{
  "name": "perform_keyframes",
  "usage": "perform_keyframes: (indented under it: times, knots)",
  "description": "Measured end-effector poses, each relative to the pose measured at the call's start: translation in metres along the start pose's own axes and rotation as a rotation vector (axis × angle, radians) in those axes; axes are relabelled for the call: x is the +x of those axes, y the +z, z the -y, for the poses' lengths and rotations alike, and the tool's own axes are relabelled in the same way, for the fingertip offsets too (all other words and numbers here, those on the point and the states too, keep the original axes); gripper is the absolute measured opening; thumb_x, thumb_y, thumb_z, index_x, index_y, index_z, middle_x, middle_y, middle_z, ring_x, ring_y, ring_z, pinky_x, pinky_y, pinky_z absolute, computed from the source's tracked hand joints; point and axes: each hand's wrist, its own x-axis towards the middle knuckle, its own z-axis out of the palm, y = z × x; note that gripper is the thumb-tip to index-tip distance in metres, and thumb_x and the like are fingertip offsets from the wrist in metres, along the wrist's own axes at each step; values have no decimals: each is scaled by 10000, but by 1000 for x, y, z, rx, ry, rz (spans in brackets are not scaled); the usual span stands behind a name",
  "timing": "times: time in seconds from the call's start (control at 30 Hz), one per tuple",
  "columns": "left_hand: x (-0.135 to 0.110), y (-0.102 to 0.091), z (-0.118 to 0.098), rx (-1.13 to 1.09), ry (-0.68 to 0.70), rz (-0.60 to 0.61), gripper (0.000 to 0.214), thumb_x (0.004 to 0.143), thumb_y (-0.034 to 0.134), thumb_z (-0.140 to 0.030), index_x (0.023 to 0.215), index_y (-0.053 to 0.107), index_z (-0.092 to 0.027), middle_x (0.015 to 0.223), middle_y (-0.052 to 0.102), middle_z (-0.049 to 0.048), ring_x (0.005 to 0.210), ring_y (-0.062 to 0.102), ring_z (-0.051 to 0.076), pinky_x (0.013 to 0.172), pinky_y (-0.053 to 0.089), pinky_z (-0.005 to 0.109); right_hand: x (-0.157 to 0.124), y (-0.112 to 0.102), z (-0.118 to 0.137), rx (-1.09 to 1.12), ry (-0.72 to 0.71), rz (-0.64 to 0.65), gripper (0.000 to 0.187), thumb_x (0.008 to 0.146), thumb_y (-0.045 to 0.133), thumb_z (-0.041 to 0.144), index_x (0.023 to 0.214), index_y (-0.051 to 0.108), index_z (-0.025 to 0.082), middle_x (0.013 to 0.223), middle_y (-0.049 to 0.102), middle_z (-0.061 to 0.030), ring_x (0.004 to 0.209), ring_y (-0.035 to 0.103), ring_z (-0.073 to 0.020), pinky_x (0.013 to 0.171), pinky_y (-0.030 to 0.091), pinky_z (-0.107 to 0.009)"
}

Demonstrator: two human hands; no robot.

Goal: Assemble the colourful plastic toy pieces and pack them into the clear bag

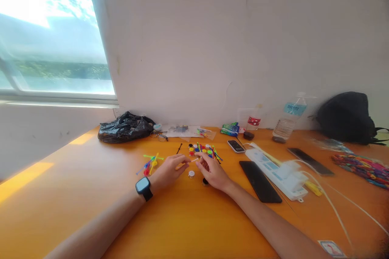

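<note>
My left hand [174,168], a watch on its wrist, and my right hand [214,173] meet above the middle of the table. Between their fingertips is a thin white stick [194,160], pinched from both sides. Just below it a white disc-shaped piece [191,174] lies on the wood. A black disc [205,181] is partly covered by my right hand. Behind the fingers sit several coloured discs [191,149] and a bunch of coloured sticks [216,153], partly hidden. Left of my left hand stands a joined cluster of coloured sticks and discs [151,164].
A black stick [179,148] lies behind my left hand. Black plastic bag [126,127] and glasses [159,136] are at the back left. To the right are a phone [260,181], a white power strip [275,170] with cables, a water bottle [288,119] and a black bag [346,117].
</note>
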Motion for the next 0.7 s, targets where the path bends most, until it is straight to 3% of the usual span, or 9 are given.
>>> perform_keyframes:
  times: [0.17,0.33,0.7]
  knots:
    - [-1,10,1,-79,-19,7,92,970,634,-247,1008,716,-235,971,753,3,879,689,147,829,502,229,0,2,0,14,-74,28,224,1016,521,362,1119,667,226,1014,700,-53,821,628,-184,700,468,-285]
    - [-1,13,2,-126,-11,48,100,951,666,-273,999,738,-223,952,745,20,867,679,153,810,507,237,-1,3,-1,-16,-83,65,136,978,536,257,951,660,208,889,684,-39,781,611,-177,674,453,-274]
    - [-1,14,1,-94,20,129,168,968,615,-286,889,728,-189,906,750,38,805,682,141,768,509,225,-1,4,-6,-40,-47,116,56,879,588,168,847,626,193,775,639,-2,698,566,-148,637,412,-247]
